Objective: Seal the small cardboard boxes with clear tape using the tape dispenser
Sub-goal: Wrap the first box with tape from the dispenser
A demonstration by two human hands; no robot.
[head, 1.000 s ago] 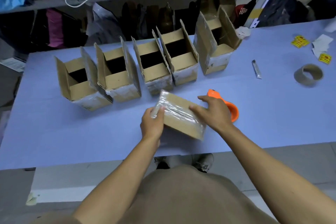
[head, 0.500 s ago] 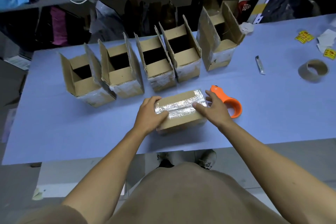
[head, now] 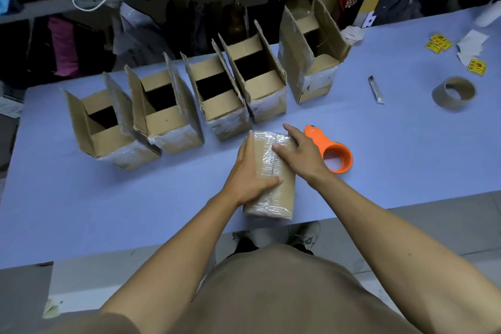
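Row of five open boxes [head: 173, 114] w/ flaps up walls off the far side of the counter [head: 81, 198]; gaps btwn them narrow. Dispenser [head: 329, 149] sits just right of the taped box [head: 273, 187], touching the right hand [head: 298, 154]. Bare counter left of the left hand [head: 250, 173] and along the near edge. Far right: tape core [head: 454, 93], blade [head: 376, 89], stickers [head: 439, 43], w/ bare room btwn them and the dispenser.

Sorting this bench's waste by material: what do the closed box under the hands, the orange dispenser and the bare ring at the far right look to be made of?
Closed box: brown cardboard, matte, wrapped in glossy clear tape that glints and wrinkles. Orange dispenser: apparently moulded plastic, smooth with a uniform colour and soft sheen. Bare ring: likely a cardboard tape core, dull brown, with no tape visible on it.
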